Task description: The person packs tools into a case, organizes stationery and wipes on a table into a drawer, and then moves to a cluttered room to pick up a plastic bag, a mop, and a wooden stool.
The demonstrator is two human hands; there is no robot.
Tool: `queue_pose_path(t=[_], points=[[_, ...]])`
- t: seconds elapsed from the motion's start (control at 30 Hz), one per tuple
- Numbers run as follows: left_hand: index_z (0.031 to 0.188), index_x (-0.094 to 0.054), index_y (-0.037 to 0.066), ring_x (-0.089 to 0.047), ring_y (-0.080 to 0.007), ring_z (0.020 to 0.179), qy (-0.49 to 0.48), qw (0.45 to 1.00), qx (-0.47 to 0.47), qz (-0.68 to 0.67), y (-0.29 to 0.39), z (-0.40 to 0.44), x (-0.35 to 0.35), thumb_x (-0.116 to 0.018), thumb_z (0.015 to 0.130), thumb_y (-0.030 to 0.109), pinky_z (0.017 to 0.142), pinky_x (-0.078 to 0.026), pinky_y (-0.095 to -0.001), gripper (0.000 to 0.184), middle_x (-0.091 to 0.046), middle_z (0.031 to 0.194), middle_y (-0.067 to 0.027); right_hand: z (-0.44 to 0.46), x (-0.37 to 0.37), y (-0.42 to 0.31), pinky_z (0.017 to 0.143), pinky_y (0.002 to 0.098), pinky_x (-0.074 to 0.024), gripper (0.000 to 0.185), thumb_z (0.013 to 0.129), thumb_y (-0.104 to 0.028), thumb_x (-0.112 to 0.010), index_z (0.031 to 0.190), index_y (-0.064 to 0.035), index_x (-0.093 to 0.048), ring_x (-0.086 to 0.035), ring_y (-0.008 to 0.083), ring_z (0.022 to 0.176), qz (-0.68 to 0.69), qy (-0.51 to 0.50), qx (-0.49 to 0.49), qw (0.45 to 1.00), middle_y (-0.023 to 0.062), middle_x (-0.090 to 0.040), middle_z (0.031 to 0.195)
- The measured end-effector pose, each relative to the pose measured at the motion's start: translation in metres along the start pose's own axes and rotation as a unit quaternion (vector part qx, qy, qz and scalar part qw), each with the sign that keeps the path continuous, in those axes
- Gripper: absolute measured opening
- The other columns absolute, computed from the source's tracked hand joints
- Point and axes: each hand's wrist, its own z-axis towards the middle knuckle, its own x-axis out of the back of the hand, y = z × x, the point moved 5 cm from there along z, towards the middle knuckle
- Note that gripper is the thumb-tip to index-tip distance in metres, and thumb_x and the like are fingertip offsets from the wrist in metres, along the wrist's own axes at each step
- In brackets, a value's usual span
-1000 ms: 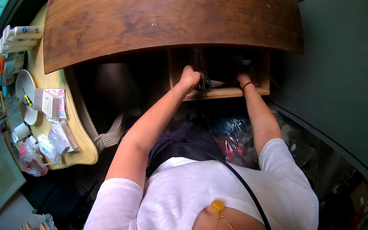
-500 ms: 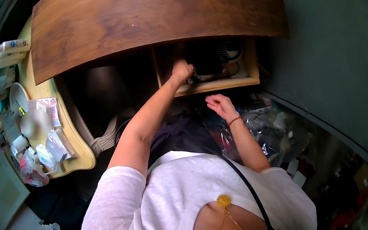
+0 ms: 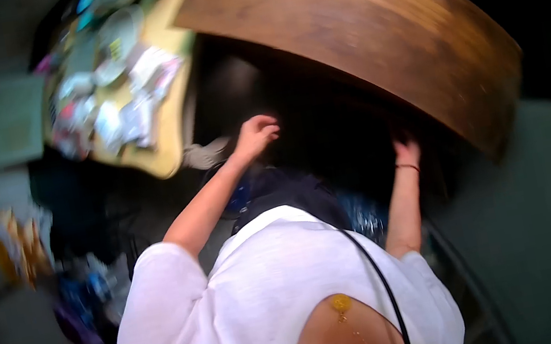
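Observation:
Out in front of the dark space beneath the wooden desk (image 3: pixel 367 23) is my left hand (image 3: pixel 258 137), its fingers loosely bent and apart, with nothing in them. My right hand (image 3: pixel 406 150) reaches up to the shadowed front below the desk's right part. Its fingers look spread and hold nothing that I can make out; their tips are lost in the dark. No pale drawer rim shows under the desk edge. The view is blurred by motion.
A yellowish side table (image 3: pixel 171 142) at the upper left bears packets, a bowl and bottles. A pale carved leg (image 3: pixel 206 155) stands below it. Bags (image 3: pixel 93 285) lie at the lower left. Clear plastic (image 3: pixel 365 219) is beside my lap. A black cable (image 3: pixel 383 278) crosses my shirt.
The view has swung right. My left hand has come out of the drawer, and my right hand has moved up to the desk front. The open drawer with its contents no longer shows.

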Motion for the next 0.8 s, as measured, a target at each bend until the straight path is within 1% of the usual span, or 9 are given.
queue_pose_path(t=[0.03,0.2,0.23,0.27,0.43,0.47,0.6,0.67,0.8], points=[[0.098,-0.056,0.001,-0.06,-0.0104,0.067,0.026,1.0,-0.002,-0.006,0.005,-0.007,0.011,-0.058,0.08,0.01,0.056,-0.046,-0.0205,0.021,-0.063,0.084,-0.0072,0.015,0.002,-0.001,0.104,0.0488,-0.0268,0.048,0.078,0.005,-0.038,0.126,0.0078,-0.034,-0.031,0.0389,0.122,0.111,0.006,-0.076,0.991,0.0259,-0.033,0.131],[0.096,-0.055,-0.001,-0.058,-0.0117,0.062,0.125,0.987,-0.034,-0.09,0.005,-0.051,0.07,-0.054,0.079,0.006,0.056,-0.047,-0.0237,0.019,-0.061,0.077,-0.0073,0.05,-0.015,-0.025,0.102,0.0436,-0.0314,0.043,0.081,0.007,-0.038,0.124,0.0088,-0.038,-0.034,0.035,0.121,-0.164,-0.121,0.074,0.976,0.0227,-0.035,0.131],[0.096,-0.055,-0.001,-0.058,-0.0117,0.062,0.142,0.985,-0.037,-0.096,0.0,-0.06,0.081,-0.054,0.079,0.006,0.056,-0.047,-0.0237,0.019,-0.061,0.077,-0.0073,0.077,0.004,-0.028,0.104,0.0475,-0.0257,0.043,0.081,0.004,-0.038,0.124,0.0054,-0.039,-0.03,0.0353,0.124,0.032,-0.117,-0.055,0.991,0.0206,-0.033,0.134],[0.096,-0.055,-0.001,-0.058,-0.0114,0.062,0.156,0.982,-0.036,-0.096,-0.005,-0.069,0.093,-0.054,0.079,0.007,0.056,-0.047,-0.0236,0.019,-0.061,0.077,-0.0071,0.059,-0.005,-0.025,0.1,0.0482,-0.0322,0.04,0.08,0.004,-0.042,0.12,0.0096,-0.043,-0.039,0.0346,0.117,-0.065,-0.125,0.026,0.99,0.0237,-0.041,0.126],[0.097,-0.055,-0.001,-0.056,-0.0098,0.063,0.27,0.958,-0.037,-0.093,-0.039,-0.105,0.156,-0.053,0.079,0.006,0.056,-0.046,-0.0232,0.019,-0.061,0.078,-0.007,0.09,-0.003,-0.038,0.094,0.0481,-0.0382,0.033,0.083,-0.009,-0.048,0.114,0.0029,-0.051,-0.046,0.0331,0.111,-0.03,-0.061,-0.017,0.998,0.0197,-0.049,0.12],[0.097,-0.056,-0.002,-0.058,-0.0163,0.064,0.305,0.947,-0.054,-0.086,-0.049,-0.105,0.17,-0.055,0.076,0.007,0.059,-0.047,-0.027,0.023,-0.061,0.078,-0.0097,0.082,-0.014,-0.037,0.094,0.0481,-0.0382,0.033,0.083,-0.009,-0.048,0.114,0.0029,-0.051,-0.046,0.0331,0.111,-0.034,-0.068,-0.019,0.997,0.0197,-0.049,0.12],[0.1,-0.054,-0.005,-0.056,-0.0338,0.083,0.469,0.878,-0.061,0.073,-0.079,-0.097,0.263,-0.059,0.071,0.016,0.076,-0.045,-0.037,0.037,-0.059,0.088,-0.02,0.04,-0.04,0.002,0.084,0.0481,-0.0454,0.025,0.083,-0.011,-0.048,0.104,-0.0014,-0.057,-0.055,0.0317,0.097,-0.075,0.06,-0.058,0.994,0.0168,-0.058,0.104],[0.106,-0.051,-0.005,-0.049,-0.0346,0.097,0.49,0.847,-0.055,0.2,-0.056,-0.1,0.302,-0.062,0.071,0.022,0.087,-0.04,-0.0368,0.046,-0.05,0.105,-0.022,0.016,-0.036,0.037,0.083,0.0457,-0.0468,0.025,0.085,-0.009,-0.043,0.104,-0.0004,-0.057,-0.057,0.0306,0.094,-0.216,0.132,-0.03,0.967,0.015,-0.06,0.103],[0.121,-0.039,-0.004,-0.032,-0.0383,0.116,0.493,0.819,-0.065,0.286,-0.033,-0.073,0.356,-0.065,0.069,0.037,0.097,-0.029,-0.0459,0.07,-0.035,0.126,-0.0247,-0.02,-0.042,0.161,0.07,0.0348,-0.0526,0.018,0.084,-0.007,-0.049,0.099,-0.0015,-0.058,-0.062,0.0211,0.078,-0.342,-0.001,-0.191,0.92,0.0102,-0.064,0.091]])
